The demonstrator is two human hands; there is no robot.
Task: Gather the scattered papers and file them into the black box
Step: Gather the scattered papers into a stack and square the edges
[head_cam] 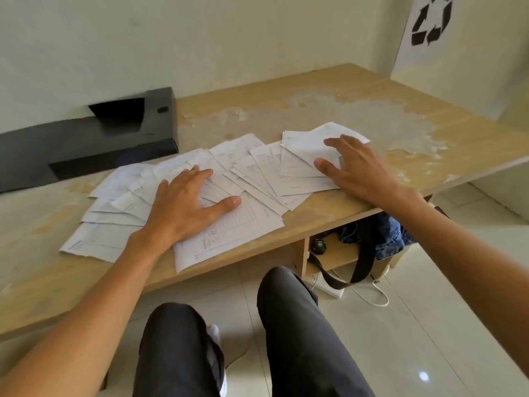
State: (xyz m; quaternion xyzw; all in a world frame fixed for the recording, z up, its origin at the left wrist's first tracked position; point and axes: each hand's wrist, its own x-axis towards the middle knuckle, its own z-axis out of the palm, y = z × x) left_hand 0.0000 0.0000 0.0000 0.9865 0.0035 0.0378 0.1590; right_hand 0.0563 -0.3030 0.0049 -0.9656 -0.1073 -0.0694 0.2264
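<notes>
The black box (86, 138) lay flat at the upper left of the frame on the wooden desk (429, 133), its cut-out opening dark, contents impossible to tell. The scattered papers (257, 173) fanned across the middle of the frame, just right of the box. The left hand (183, 207) pressed flat on them, fingers spread. The right hand (357, 164) rested on the rightmost sheets, fingers apart, nothing clamped. A shelf (335, 250) at lower right held blue fabric (380, 233).
</notes>
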